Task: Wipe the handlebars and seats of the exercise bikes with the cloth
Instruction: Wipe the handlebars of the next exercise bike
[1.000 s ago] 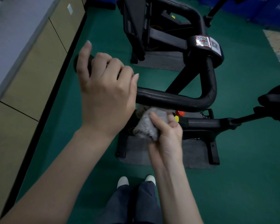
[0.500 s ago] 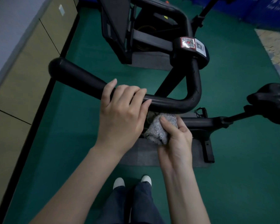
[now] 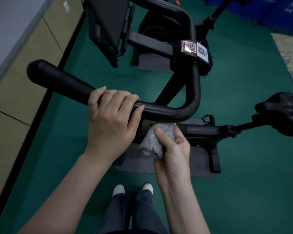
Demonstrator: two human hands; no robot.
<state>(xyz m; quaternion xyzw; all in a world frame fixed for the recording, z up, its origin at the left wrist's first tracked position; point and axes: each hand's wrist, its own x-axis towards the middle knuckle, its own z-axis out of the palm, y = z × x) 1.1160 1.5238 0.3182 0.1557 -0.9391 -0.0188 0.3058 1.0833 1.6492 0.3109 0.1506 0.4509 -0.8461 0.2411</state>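
**Bar Braced, Cloth Tucked Under the Bend**

The near handlebar [image 3: 63, 81] is gripped from above by the left hand [image 3: 112, 119], with the fingers curled over the far side of the bar. That hold looks meant as a brace, so the bar is kept from rocking while it is rubbed.

Now to the cloth [image 3: 150, 142]. The grey, fluffy cloth is bunched in the right hand [image 3: 173, 156], with the thumb laid across its top and the fingers closed round it from below. It is held just under the bar and just right of the left hand, near the bend where the bar turns away toward the sticker [image 3: 189, 46] on the clamp. Whether the cloth is touching the underside cannot be told, since its top edge is hidden by the bar.

A low placement like this suggests the underside of the bend is the spot being worked. The long left end of the bar lies uncovered beyond the left hand, so a pass out that way may be called for next. The left hand would have to be shifted first.

Off to the right, the seat [image 3: 286, 114] is seen well apart from both hands, with nothing on it. A second bike [image 3: 159, 19] is parked farther off on the green floor [image 3: 243, 166], so plenty of the job is judged to be left.
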